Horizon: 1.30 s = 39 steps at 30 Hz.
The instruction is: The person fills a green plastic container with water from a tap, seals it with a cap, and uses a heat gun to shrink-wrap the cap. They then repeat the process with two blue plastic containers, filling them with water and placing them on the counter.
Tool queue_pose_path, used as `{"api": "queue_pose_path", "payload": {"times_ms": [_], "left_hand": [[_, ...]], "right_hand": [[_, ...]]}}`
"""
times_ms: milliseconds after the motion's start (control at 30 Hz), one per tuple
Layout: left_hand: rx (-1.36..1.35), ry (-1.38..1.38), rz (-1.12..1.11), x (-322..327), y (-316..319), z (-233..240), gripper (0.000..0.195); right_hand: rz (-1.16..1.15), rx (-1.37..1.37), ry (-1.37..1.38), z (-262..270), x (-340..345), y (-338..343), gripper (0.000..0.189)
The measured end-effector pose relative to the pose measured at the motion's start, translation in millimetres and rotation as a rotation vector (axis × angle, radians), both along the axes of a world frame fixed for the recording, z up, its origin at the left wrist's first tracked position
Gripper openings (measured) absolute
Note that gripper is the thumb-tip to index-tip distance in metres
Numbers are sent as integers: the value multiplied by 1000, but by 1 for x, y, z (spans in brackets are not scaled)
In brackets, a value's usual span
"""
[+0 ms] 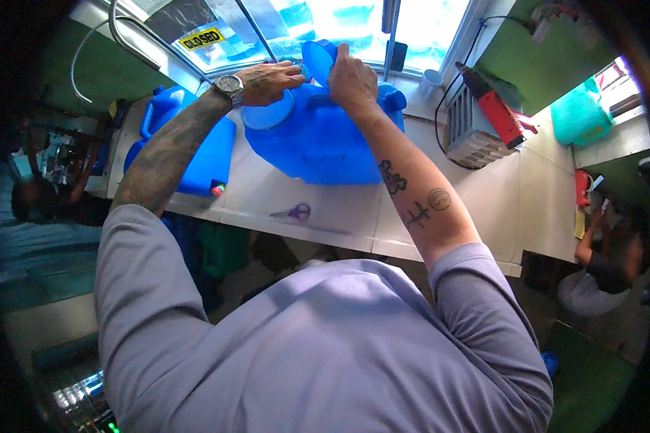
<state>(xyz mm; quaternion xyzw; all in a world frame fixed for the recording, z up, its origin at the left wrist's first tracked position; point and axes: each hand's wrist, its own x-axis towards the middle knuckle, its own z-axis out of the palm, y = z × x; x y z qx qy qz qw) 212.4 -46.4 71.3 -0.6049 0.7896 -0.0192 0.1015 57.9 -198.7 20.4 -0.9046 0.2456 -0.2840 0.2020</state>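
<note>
A large blue plastic jug (325, 146) lies on the counter before me, with a wide round lid or opening (269, 111) at its left and a small capped spout (395, 100) at its right. My right hand (353, 78) grips the rim of a round blue lid (319, 60) and holds it tilted above the jug. My left hand (271, 84), with a watch on the wrist, reaches over the round part; its fingers are near a bluish-green thing at the window, and whether they hold it I cannot tell. Purple-handled scissors (298, 211) lie near the counter's front edge.
Another blue jug (208, 157) stands at left. At right are a red and black heat gun (495, 116) on a grey slatted block (466, 135), a black cable, a white cup (430, 82) and a green container (582, 113). Other people are at both sides. A curved metal tube hangs upper left.
</note>
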Motion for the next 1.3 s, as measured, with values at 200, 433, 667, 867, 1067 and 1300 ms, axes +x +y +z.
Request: {"api": "queue_pose_path", "payload": {"times_ms": [200, 433, 667, 867, 1067, 1300], "left_hand": [[-412, -35, -10, 7, 29, 52, 33], [-893, 121, 343, -34, 64, 78, 36], [-820, 159, 256, -126, 52, 44, 54], [-507, 278, 25, -175, 46, 17, 61], [-395, 421, -76, -190, 17, -14, 51], [-220, 314, -179, -191, 11, -40, 41]], "right_hand": [[-8, -14, 11, -1, 7, -2, 26], [121, 250, -108, 24, -6, 3, 28], [503, 942, -432, 16, -71, 4, 54], [494, 1199, -298, -51, -187, 5, 62], [251, 1602, -414, -96, -249, 43, 54], [153, 1534, -416, -93, -266, 62, 51]]}}
